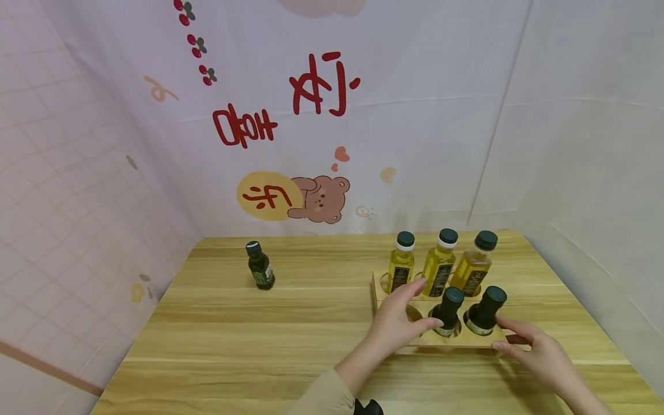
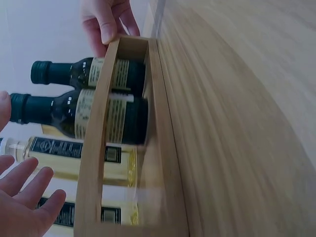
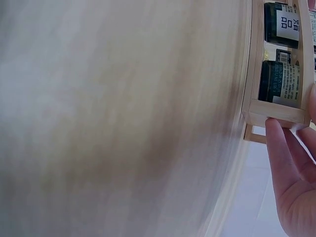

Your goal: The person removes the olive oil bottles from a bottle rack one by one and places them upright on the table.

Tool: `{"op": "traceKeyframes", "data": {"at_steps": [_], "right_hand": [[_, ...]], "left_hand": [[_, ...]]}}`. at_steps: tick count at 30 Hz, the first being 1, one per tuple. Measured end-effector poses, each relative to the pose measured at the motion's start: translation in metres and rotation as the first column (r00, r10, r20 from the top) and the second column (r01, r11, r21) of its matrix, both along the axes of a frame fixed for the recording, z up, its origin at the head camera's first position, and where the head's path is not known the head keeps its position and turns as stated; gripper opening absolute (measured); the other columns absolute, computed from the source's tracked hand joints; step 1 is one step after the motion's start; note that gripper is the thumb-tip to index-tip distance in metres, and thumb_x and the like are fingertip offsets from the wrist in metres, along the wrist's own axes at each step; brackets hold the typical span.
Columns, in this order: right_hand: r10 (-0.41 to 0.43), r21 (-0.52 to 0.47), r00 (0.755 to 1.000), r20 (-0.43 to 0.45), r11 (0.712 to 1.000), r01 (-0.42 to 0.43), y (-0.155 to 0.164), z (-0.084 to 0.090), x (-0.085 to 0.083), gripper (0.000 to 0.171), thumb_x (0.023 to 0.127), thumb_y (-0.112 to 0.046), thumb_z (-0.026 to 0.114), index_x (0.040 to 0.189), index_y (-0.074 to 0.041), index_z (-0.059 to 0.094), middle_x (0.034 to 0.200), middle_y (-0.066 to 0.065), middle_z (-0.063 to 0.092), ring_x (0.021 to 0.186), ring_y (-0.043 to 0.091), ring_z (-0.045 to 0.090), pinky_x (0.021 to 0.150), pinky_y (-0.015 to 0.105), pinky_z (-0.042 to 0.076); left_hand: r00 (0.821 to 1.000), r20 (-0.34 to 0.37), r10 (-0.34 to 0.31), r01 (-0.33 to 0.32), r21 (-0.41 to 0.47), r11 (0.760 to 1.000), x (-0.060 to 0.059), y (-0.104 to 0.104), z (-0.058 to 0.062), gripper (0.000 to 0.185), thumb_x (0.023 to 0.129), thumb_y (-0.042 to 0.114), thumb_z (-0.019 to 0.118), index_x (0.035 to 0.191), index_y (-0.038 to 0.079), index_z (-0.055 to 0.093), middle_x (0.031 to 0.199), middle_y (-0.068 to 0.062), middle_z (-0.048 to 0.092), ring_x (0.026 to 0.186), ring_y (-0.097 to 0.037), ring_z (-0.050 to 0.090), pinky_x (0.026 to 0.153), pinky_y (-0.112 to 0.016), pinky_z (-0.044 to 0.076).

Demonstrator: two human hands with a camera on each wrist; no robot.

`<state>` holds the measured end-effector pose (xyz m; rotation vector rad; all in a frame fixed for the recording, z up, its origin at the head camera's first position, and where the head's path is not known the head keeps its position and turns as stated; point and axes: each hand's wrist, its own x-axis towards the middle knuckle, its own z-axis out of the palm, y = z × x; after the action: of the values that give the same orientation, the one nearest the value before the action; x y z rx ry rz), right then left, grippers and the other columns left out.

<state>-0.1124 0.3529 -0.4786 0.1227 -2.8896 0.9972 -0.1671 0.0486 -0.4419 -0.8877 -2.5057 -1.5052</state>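
**Both hands at the bottle rack**

I see a low pale wooden rack [image 1: 385,300] standing on the light wood-grain desk [image 1: 290,340], its round holes keeping the bottles upright and apart. Three clear bottles of yellow oil with dark caps [image 1: 440,262] fill the back row; two dark green glass bottles with black caps [image 1: 469,311] sit in the front row, leaving the front-left hole empty.

My left hand [image 1: 396,317] rests over that empty corner, its fingers [image 2: 29,190] spread and nearly straight, the thumb reaching toward the nearer dark bottle; I cannot tell whether it touches it. My right hand [image 1: 534,349] steadies the rack's right end, fingers [image 3: 284,153] lightly bent with the tips against the frame, gripping nothing.

A sixth small dark green bottle [image 1: 260,266] stands alone, well apart, at the desk's far left.
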Motion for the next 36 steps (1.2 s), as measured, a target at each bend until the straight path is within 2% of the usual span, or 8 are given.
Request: {"op": "traceKeyframes", "data": {"at_steps": [5, 12, 18, 27, 31, 36], "right_hand": [[0.000, 0.008, 1.000, -0.006, 1.000, 0.000, -0.001, 0.000, 0.000, 0.059, 0.084, -0.022, 0.081, 0.132, 0.005, 0.060, 0.125, 0.029, 0.060, 0.086, 0.012, 0.068, 0.067, 0.027, 0.054], [0.005, 0.001, 1.000, -0.027, 1.000, -0.005, -0.001, 0.000, 0.000, 0.058, 0.083, -0.020, 0.081, 0.130, 0.006, 0.061, 0.124, 0.030, 0.061, 0.083, -0.003, 0.062, 0.066, 0.025, 0.053], [0.001, 0.002, 1.000, -0.018, 1.000, -0.001, -0.001, 0.001, -0.001, 0.058, 0.083, -0.021, 0.081, 0.131, 0.005, 0.060, 0.124, 0.029, 0.061, 0.084, -0.002, 0.062, 0.066, 0.025, 0.053], [0.003, 0.004, 1.000, -0.017, 1.000, -0.003, -0.001, 0.001, -0.001, 0.058, 0.083, -0.021, 0.081, 0.131, 0.006, 0.060, 0.124, 0.029, 0.061, 0.084, 0.001, 0.063, 0.065, 0.024, 0.053], [0.006, 0.007, 1.000, -0.018, 1.000, -0.006, 0.000, 0.000, -0.001, 0.059, 0.084, -0.023, 0.081, 0.131, 0.006, 0.060, 0.124, 0.029, 0.061, 0.084, 0.004, 0.065, 0.066, 0.025, 0.053], [0.008, 0.002, 1.000, -0.030, 1.000, -0.008, 0.001, -0.002, -0.001, 0.059, 0.083, -0.023, 0.081, 0.130, 0.006, 0.061, 0.123, 0.029, 0.061, 0.083, -0.001, 0.063, 0.066, 0.024, 0.053]], "left_hand": [[1.000, -0.022, -0.019, 0.019, -0.009, 1.000, -0.001, 0.012, 0.002, 0.074, 0.086, 0.040, 0.077, 0.149, 0.018, 0.045, 0.141, 0.005, 0.055, 0.130, -0.011, 0.049, 0.102, -0.031, 0.045], [1.000, 0.007, -0.016, 0.016, 0.022, 1.000, 0.000, 0.025, 0.008, 0.073, 0.087, 0.039, 0.077, 0.150, 0.023, 0.043, 0.140, 0.012, 0.054, 0.128, -0.007, 0.049, 0.101, -0.031, 0.045], [0.999, 0.027, -0.039, 0.036, 0.100, 0.994, -0.001, 0.032, 0.008, 0.071, 0.088, 0.034, 0.077, 0.150, 0.023, 0.044, 0.135, 0.013, 0.058, 0.127, -0.005, 0.050, 0.100, -0.029, 0.045], [0.997, 0.056, -0.054, 0.042, 0.191, 0.981, -0.003, 0.037, 0.008, 0.061, 0.088, 0.021, 0.078, 0.143, 0.022, 0.054, 0.131, 0.009, 0.062, 0.118, 0.000, 0.055, 0.098, -0.023, 0.046], [0.997, 0.061, -0.045, 0.031, 0.210, 0.977, -0.003, 0.038, 0.009, 0.056, 0.087, 0.017, 0.078, 0.139, 0.023, 0.058, 0.126, 0.008, 0.065, 0.113, 0.001, 0.058, 0.092, -0.023, 0.049], [0.997, 0.068, -0.037, 0.021, 0.221, 0.975, -0.004, 0.042, 0.009, 0.052, 0.086, 0.015, 0.079, 0.135, 0.024, 0.063, 0.121, 0.012, 0.067, 0.106, 0.005, 0.059, 0.086, -0.021, 0.051]]}}
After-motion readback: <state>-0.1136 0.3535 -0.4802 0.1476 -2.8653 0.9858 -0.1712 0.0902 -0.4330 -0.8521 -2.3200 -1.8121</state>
